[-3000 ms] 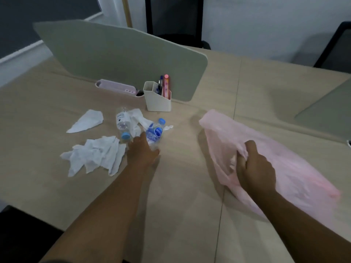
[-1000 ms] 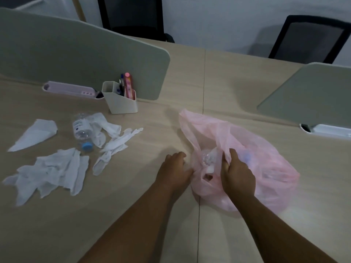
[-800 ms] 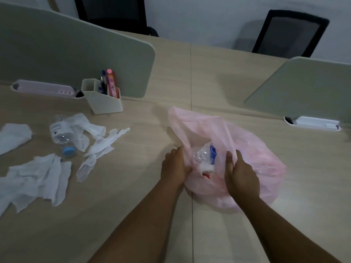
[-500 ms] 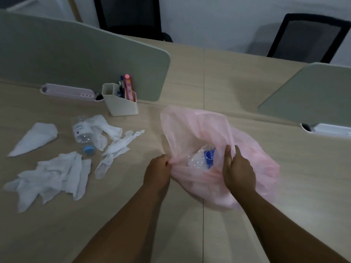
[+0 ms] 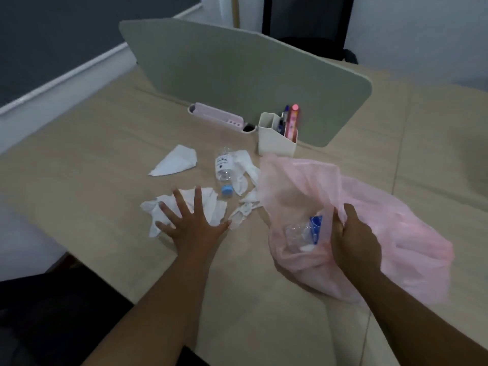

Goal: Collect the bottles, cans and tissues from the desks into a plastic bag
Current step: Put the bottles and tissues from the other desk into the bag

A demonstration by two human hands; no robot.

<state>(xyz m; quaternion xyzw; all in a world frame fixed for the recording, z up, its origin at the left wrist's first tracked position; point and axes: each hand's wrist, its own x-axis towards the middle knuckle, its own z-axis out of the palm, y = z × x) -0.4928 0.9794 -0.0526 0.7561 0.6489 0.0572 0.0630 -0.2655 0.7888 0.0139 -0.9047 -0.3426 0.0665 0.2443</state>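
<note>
My right hand (image 5: 355, 241) grips the rim of a pink plastic bag (image 5: 390, 233) lying on the desk. Inside the bag a crushed clear bottle with a blue label (image 5: 303, 233) shows through the mouth. My left hand (image 5: 191, 223) is spread open, fingers apart, over a crumpled pile of white tissues (image 5: 211, 204). A clear bottle with a blue cap (image 5: 224, 171) lies on its side beyond the pile. More tissues (image 5: 247, 167) lie beside that bottle, and a folded tissue (image 5: 175, 162) lies further left.
A white pen holder (image 5: 276, 140) with pens stands behind the bag, against a grey-green desk divider (image 5: 237, 72). A pink tray (image 5: 216, 118) sits at the divider's foot. The desk's near-left edge (image 5: 79, 260) drops to a dark floor. A black chair (image 5: 309, 25) stands behind.
My left hand let go of the bag's rim and moved left over the tissue pile, fingers now spread. My right hand still holds the bag. The view swung left.
</note>
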